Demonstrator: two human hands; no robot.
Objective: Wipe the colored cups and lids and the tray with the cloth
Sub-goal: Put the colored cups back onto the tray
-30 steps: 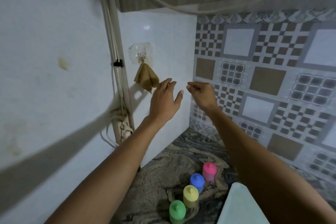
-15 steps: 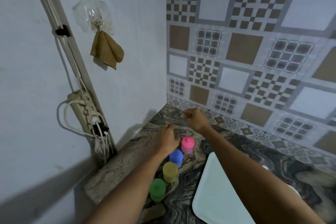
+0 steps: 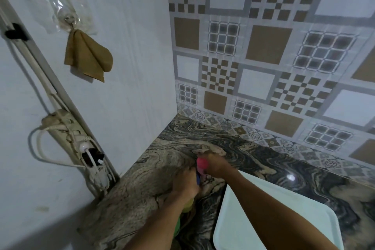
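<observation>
Head view: looks down into a counter corner, with both forearms reaching in from the lower edge.
Right hand (image 3: 216,165): its fingers are curled round the pink cup (image 3: 202,164) and grip it from the right side. Blur softens the detail.
Left hand (image 3: 185,183): it is knuckles up with fingers bent down over the blue cup (image 3: 198,178), of which only a sliver shows. I cannot tell whether it grips the cup or only rests on it.
Row of cups: the cups stand in a line on the counter, pink farthest, then blue. The yellow cup (image 3: 188,206) is mostly hidden under the left wrist. The green cup (image 3: 177,228) is nearest, an edge showing beside the left forearm.
Tray (image 3: 233,227): pale mint with rounded corners. It lies flat just right of the cups, and the right forearm crosses above it.
Cloth (image 3: 88,57): brown and folded, it hangs from a clear adhesive hook (image 3: 68,18) on the white wall, well apart from both hands.
Power strip (image 3: 71,130): fixed to the same wall below the cloth, with white cables looping from it.
Counter (image 3: 142,189): marbled grey and tan stone.
Tiled wall (image 3: 263,46): checker and square patterns in brown, grey and white.
</observation>
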